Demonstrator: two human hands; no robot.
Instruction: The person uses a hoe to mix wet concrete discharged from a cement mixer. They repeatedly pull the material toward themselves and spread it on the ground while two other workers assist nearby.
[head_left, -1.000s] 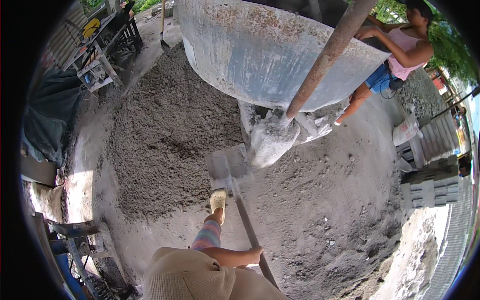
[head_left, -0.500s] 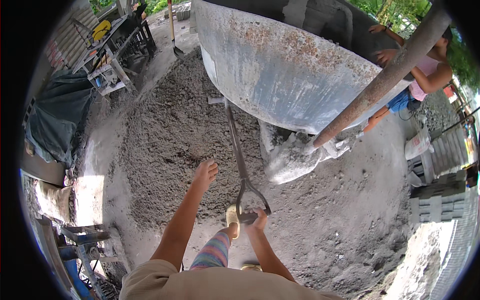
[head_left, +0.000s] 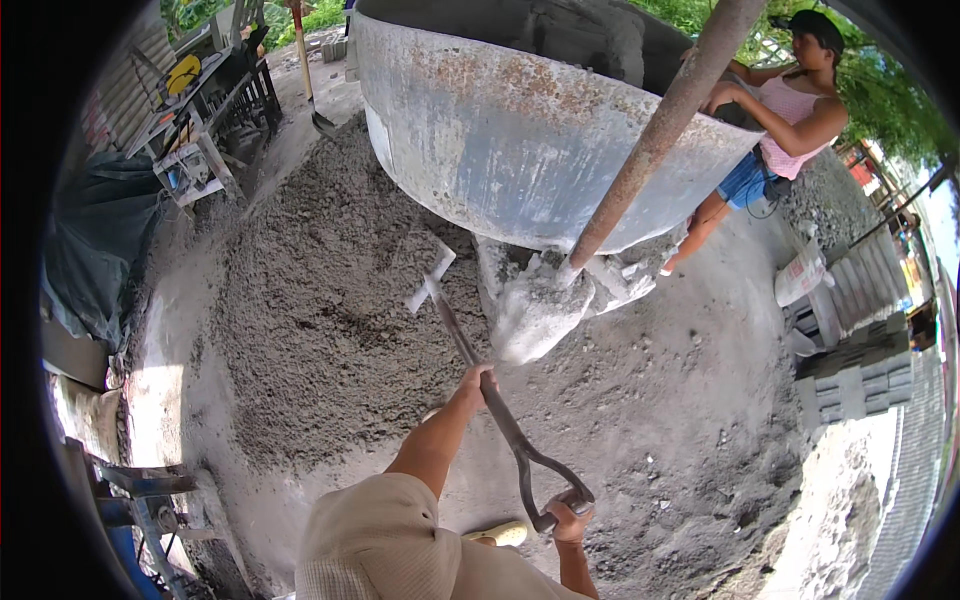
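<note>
A shovel (head_left: pixel 513 432) slants across the middle of the head view, its D-shaped grip near me. My left hand (head_left: pixel 478 376) is closed round the shaft about halfway down. The grip at the top end is in my right hand (head_left: pixel 572 517), fingers wrapped round it. At the far end the pale blade (head_left: pixel 432 280) is on or just above the heap of wet grey mix (head_left: pixel 320 330); whether it touches, I cannot tell. Past the blade stands a big round metal mixing drum (head_left: pixel 520 150), its side streaked with rust.
A rusty pole (head_left: pixel 650 140) slants up across the drum from a cement-crusted base (head_left: pixel 545 305). At the drum's right rim stands another person (head_left: pixel 790 120), hands on the edge. Grey blocks (head_left: pixel 860 385) are stacked at right. Another shovel (head_left: pixel 305 70) and a cluttered workbench (head_left: pixel 195 130) are far left.
My left hand, free before, has taken hold of the shaft. My right hand has drawn the grip back and right; the blade has come away from beside the drum onto the heap.
</note>
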